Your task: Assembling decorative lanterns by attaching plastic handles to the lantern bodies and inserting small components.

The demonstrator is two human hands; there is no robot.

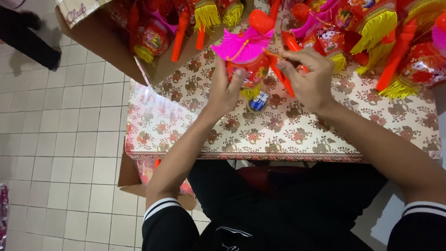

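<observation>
Pink-topped lantern (244, 51) between two hands: left hand (226, 90), right hand (309, 79)

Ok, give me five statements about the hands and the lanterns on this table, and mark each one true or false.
1. The left hand grips a toy lantern with a pink pleated top. True.
2. The right hand lies flat on the table, away from the lantern. False: it is raised beside the lantern, fingers pinched at a thin stick or string near an orange handle.
3. The table has a floral patterned cover. True.
4. The finished lanterns have blue fringes. False: the fringes are yellow.
5. A cardboard box at the table's left holds more lanterns. True.
</observation>
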